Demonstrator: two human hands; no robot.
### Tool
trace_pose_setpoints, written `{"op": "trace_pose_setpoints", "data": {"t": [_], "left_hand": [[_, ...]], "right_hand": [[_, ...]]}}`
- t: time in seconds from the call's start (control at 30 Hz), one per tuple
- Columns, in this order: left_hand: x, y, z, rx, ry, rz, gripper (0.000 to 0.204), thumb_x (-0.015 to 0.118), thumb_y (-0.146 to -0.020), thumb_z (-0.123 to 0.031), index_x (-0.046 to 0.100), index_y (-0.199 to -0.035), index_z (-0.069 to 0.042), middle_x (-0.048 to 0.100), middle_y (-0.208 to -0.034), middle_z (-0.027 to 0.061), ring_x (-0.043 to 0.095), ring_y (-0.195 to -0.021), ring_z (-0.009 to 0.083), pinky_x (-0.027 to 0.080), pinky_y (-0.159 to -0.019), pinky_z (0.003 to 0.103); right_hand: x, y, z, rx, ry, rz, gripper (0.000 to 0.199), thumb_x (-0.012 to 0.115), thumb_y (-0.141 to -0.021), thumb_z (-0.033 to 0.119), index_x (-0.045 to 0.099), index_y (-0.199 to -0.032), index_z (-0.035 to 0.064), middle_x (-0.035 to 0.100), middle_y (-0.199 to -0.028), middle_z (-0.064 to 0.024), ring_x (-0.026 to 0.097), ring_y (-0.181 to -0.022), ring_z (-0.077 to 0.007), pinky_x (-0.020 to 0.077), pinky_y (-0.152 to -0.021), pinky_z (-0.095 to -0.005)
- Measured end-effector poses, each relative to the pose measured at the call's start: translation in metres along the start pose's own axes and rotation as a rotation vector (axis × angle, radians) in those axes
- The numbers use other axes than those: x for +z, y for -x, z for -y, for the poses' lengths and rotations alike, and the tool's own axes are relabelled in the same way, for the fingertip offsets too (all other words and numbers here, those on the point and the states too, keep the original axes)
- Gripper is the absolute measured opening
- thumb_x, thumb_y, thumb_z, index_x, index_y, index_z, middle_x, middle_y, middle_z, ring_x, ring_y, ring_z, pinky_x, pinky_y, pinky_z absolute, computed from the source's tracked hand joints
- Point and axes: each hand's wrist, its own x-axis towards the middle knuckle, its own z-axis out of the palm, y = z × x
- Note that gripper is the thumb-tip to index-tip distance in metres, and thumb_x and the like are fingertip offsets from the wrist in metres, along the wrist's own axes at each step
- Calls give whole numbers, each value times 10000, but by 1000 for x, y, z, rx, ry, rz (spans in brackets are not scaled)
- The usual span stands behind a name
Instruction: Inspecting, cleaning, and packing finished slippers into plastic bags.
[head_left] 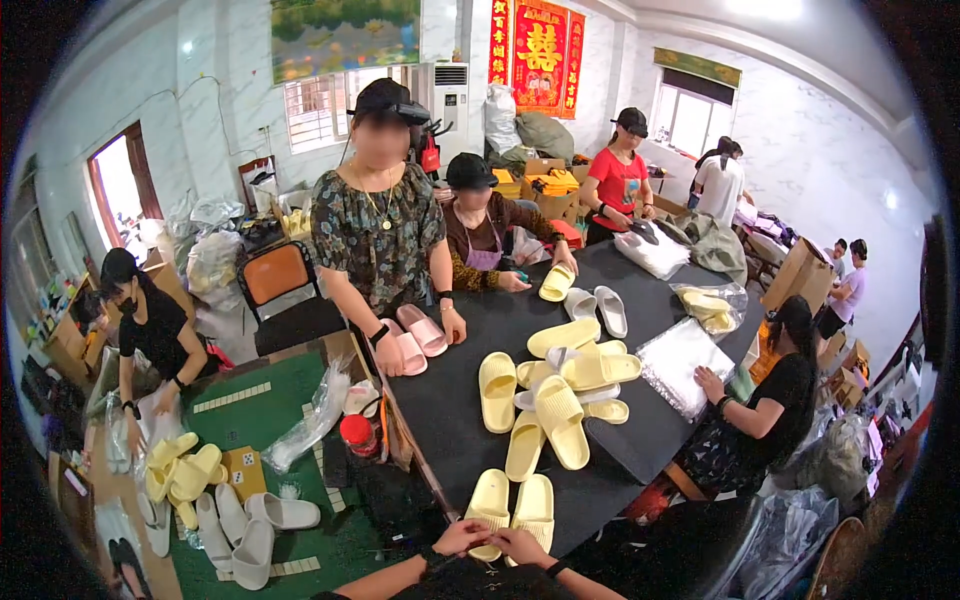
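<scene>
A pair of yellow slippers lies at the near edge of the black table, one slipper (489, 493) on the left and the other (534, 505) on the right. My left hand (460, 539) is over the heel end of the left slipper, its fingers curled and pinched. Close beside it, my right hand (524, 548) is bent over the right slipper's heel, its fingertips also pressed together. The two hands' fingertips almost meet between the slippers. Anything small between them is too hidden to make out.
A pile of yellow slippers (562, 411) lies ahead on the black table (450, 400). A person across holds pink slippers (412, 342); another handles a yellow one (556, 283). Plastic bags (684, 367) lie right under a co-worker's hand. Grey slippers (252, 553) rest on the green table.
</scene>
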Motion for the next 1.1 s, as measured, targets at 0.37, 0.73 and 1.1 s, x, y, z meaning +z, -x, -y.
{"op": "trace_pose_setpoints", "data": {"t": [0.37,0.73,1.1], "left_hand": [[5,5,-8,86,-24,-33,172,598,-879,-145,575,-980,-9,647,-864,54,621,-750,96,496,-652,204],[6,11,-19,93,-64,-51,171,593,-880,-125,574,-987,7,645,-855,52,613,-752,99,496,-686,218],[14,18,-41,38,-186,-6,175,566,-897,-135,586,-983,16,638,-845,60,601,-762,114,495,-682,246]], "right_hand": [[-6,0,2,32,61,-20,311,513,-864,363,578,-880,59,611,-741,-192,595,-681,-391,464,-598,-460],[-11,-2,13,-75,96,-61,261,537,-872,323,601,-848,71,602,-663,-139,612,-602,-309,462,-546,-393],[-6,-3,-7,36,149,-19,274,546,-865,331,628,-881,70,633,-692,-119,636,-650,-278,485,-594,-375]]}}
